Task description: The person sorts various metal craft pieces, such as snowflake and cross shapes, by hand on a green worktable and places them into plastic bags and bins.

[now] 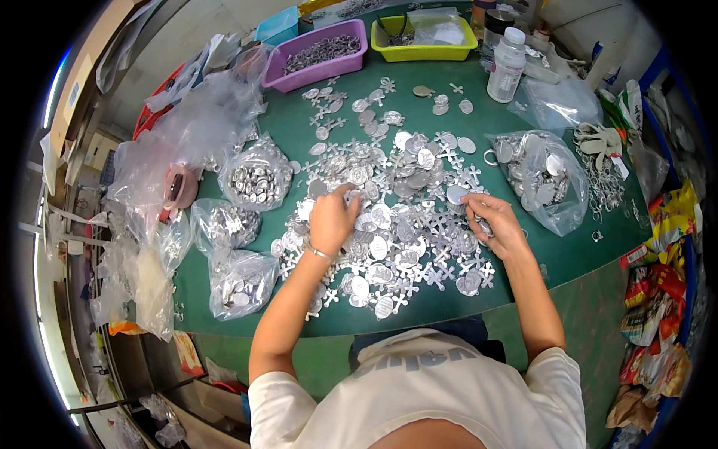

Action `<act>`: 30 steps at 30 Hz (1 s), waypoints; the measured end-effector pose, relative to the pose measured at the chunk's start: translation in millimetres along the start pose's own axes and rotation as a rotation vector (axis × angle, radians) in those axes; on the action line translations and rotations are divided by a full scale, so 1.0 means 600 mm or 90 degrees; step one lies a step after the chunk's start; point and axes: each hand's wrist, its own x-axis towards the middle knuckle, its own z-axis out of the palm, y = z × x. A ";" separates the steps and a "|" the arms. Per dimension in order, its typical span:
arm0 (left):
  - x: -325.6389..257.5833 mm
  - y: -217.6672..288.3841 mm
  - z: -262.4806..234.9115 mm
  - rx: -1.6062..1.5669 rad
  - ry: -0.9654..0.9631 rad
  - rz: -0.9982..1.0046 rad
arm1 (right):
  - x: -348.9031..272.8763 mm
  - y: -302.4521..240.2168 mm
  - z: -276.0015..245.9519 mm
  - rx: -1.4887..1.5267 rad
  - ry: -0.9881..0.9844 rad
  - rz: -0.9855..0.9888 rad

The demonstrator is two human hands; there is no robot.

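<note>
A wide heap of silvery oval medals [378,247] and small metal crosses [432,275] covers the middle of the green table. My left hand [333,221], a bangle at its wrist, is bent over the heap's left side. Its fingers are curled in among the pieces, and what they pinch is hidden. At the heap's right edge my right hand [499,224] is closed, with flat metal medals [482,223] against its fingers. Beside its thumb and fingertip is a smooth oval medal [455,194]; whether it is gripped or merely touched is unclear.
Clear bags of metal pieces [258,176] stand left of the heap, and another bag [546,179] lies right. Behind are a purple bin [318,56] of metal parts, a yellow-green bin [424,52] and a white bottle [507,66]. Chains [602,179] lie at the right edge.
</note>
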 end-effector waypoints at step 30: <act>-0.148 0.079 0.055 0.105 -0.071 0.128 | -0.026 0.019 0.047 -0.123 -0.106 0.001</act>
